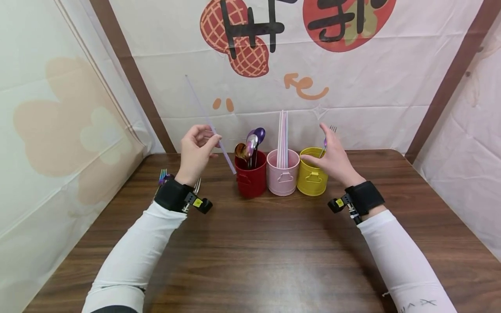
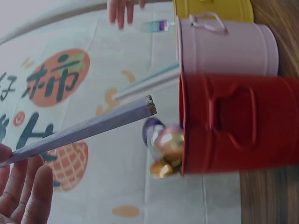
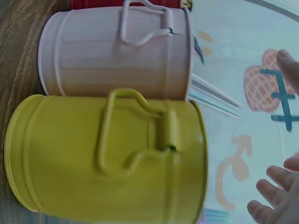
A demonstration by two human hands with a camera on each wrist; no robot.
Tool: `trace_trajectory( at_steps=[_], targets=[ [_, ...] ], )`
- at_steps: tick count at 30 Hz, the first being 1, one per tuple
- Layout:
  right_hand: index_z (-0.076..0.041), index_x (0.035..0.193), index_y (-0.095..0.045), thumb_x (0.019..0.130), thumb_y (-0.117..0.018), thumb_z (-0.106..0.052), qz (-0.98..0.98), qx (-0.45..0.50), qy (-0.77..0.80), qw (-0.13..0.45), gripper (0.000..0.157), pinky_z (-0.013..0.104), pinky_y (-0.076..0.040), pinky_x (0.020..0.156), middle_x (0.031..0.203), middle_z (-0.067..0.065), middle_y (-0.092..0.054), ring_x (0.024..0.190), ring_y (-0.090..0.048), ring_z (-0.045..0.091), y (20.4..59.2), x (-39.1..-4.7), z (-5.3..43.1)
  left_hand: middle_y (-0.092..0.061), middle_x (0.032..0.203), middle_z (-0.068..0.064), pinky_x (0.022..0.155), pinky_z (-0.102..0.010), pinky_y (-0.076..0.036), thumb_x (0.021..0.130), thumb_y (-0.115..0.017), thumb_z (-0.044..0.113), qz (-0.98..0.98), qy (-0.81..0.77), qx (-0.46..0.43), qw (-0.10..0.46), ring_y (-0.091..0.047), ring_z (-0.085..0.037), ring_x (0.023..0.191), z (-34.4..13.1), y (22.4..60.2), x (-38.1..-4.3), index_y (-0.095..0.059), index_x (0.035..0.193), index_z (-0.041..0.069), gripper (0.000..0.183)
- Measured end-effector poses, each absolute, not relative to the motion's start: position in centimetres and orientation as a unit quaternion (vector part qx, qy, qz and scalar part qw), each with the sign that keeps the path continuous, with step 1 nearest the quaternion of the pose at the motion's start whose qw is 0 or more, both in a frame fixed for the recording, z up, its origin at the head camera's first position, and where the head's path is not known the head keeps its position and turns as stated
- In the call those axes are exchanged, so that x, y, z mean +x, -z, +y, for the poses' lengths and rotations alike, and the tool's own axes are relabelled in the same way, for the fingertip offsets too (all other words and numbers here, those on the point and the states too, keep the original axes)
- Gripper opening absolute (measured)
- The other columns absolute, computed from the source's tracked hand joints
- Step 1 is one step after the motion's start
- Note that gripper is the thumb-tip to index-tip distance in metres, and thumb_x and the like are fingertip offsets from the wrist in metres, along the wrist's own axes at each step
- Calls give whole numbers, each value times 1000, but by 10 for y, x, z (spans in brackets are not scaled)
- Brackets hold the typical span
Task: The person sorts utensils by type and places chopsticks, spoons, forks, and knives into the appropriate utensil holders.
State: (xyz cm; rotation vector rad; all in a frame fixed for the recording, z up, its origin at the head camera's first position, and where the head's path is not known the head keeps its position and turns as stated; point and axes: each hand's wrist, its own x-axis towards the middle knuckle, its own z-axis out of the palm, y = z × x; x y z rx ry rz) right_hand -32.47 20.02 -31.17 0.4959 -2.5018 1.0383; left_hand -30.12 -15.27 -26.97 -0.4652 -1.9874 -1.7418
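My left hand [image 1: 197, 150] pinches a slim pale-purple chopstick [image 1: 228, 158] between thumb and fingers. The chopstick slants, its squared lower end beside the rim of the red cup [image 1: 250, 188]; the left wrist view shows this end has a silvery tip [image 2: 150, 106]. Several shiny spoons [image 1: 254, 138] stand in the red cup. Chopsticks [image 1: 282, 134] stand upright in the pink cup [image 1: 282, 186]. My right hand [image 1: 332, 157] hovers at the rim of the yellow cup [image 1: 312, 187], thumb and fingers spread apart and holding nothing. A fork [image 1: 332, 129] leans in that cup, partly hidden behind the hand.
The three cups stand side by side near the back of the wooden table [image 1: 266, 261]. Left of them, cutlery with a rainbow-coloured fork [image 1: 162, 174] and a silver fork [image 1: 197, 186] lies partly hidden by my left wrist. A printed cloth [image 1: 164, 65] hangs behind.
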Motion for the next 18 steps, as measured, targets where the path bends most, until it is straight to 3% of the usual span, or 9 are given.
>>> trace_trajectory(
  at_steps=[10, 18],
  targets=[
    [1, 152, -15, 78, -81, -41, -910, 219, -326, 132, 108, 50, -23, 112, 155, 22, -23, 141, -25, 37, 328, -338, 173, -69, 92, -6, 57, -28, -55, 93, -66, 8, -684, 664, -194, 232, -68, -16, 78, -115, 267, -313, -56, 106, 4, 17],
    [0, 152, -20, 82, -71, -57, -931, 215, -274, 114, 104, 50, -30, 109, 149, 20, -37, 138, -32, 35, 333, -341, 156, -66, 97, -16, 54, -23, -52, 95, -62, 4, -687, 673, -199, 188, -65, -13, 71, -86, 279, -327, -50, 112, -1, 21]
  ],
)
